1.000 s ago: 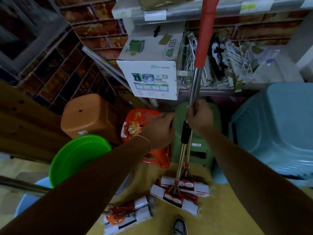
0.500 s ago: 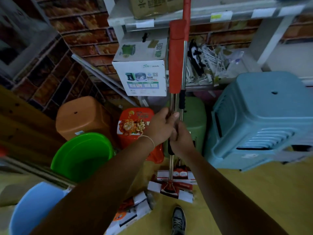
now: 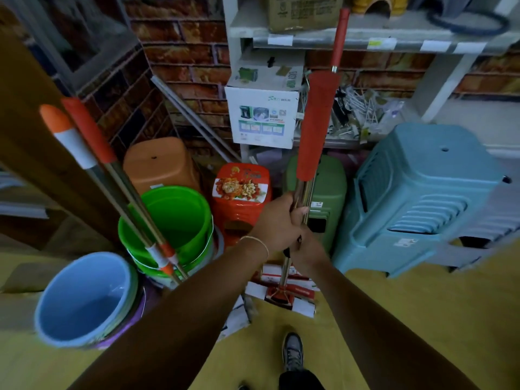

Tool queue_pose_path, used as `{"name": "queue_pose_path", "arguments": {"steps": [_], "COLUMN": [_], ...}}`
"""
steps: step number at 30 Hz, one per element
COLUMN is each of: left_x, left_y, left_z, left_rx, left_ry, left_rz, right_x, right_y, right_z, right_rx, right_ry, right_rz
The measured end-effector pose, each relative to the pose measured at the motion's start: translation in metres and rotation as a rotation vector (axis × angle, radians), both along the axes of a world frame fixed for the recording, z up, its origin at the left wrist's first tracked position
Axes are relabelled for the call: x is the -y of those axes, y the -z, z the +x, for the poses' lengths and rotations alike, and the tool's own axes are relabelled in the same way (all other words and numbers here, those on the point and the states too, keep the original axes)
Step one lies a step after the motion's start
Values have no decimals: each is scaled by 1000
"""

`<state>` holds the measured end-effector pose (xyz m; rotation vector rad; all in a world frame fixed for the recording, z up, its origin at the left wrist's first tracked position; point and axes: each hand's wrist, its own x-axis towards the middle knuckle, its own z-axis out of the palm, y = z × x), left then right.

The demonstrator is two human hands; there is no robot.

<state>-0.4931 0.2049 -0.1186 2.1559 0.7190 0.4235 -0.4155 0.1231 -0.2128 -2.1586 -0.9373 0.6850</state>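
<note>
Where the yellow floor [image 3: 422, 319] meets the brick wall, a big pale-blue stool [image 3: 422, 198] stands at right below a white shelf [image 3: 365, 40]. Smaller stools run leftward from it: green stool [image 3: 332, 190], red stool [image 3: 242, 192], orange stool [image 3: 160, 161]. Then a green bucket [image 3: 180, 215] and, nearer, a blue bucket [image 3: 84, 299]. Two spare mops [image 3: 92, 142] lean across the front of the green bucket, untouched. The mop [image 3: 313, 130] being handled stands upright before the green stool. Its packaged head [image 3: 278, 295] is down on the floor, near the person's shoe [image 3: 292, 350]. A fat red sleeve sits high on the shaft, and a thinner red grip reaches shelf level. Left hand [image 3: 277, 220] is curled round the bare metal shaft just under the sleeve. Right hand [image 3: 306, 246] is wrapped round the shaft directly below, touching the left. Judgement: long and stiff, probably light, awkward to swing in this corner. Polished metal likely slick, so the red sleeve offers the surer hold. One hand on the sleeve and one low on the shaft should steer it, minding the shelf edge.
</note>
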Motion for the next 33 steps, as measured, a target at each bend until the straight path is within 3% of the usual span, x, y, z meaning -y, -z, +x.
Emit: {"name": "queue_pose_path", "arguments": {"steps": [8,13,17,24,29,33], "left_x": [54,75,96,124,134,136], "left_y": [-6,-23,-45,-106,-156,-171], "left_z": [-46,-45,-32,-23,-39,-65], "left_rx": [-13,-66,-60,225,316,362], "left_ry": [-53,-76,-56,-189,-248,-327], "left_rz": [44,-17,42,88,124,45], "right_x": [38,64,91,116,123,122], "right_y": [-2,-16,-33,-77,-106,-118], "right_z": [-36,-29,-13,7,-7,-29], "right_rx": [-38,-63,-45,-111,-296,-401], "right_ry": [-66,-129,-149,-149,-317,-452], "right_rz": [68,76,129,424,470,494]}}
